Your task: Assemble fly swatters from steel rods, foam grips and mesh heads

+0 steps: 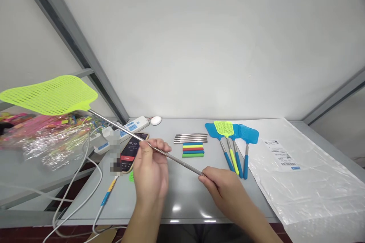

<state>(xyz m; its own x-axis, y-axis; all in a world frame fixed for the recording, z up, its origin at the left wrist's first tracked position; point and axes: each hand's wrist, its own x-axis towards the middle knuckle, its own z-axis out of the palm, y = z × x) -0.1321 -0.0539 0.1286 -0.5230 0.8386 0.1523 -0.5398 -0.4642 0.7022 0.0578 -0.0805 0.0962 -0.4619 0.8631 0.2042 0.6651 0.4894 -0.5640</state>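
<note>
Gripping the extended steel rod [171, 156] of a yellow-green mesh swatter [49, 95], your left hand [149, 174] pinches mid-shaft. Your right hand [225, 190] closes round its bare end. Four finished swatters [232, 136] lie on the grey counter [182, 193]; coloured foam grips [193, 149] and steel rods [190, 138] wait.

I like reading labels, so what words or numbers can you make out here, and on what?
"00:19:" on the phone screen, a timer whose last digits the left hand hides.
Shipping label on the plastic bag: barcodes and print too small to read.
Power strip: no readable marking.

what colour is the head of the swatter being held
Neon yellow-green mesh swatter head, seen in the head view.
</note>
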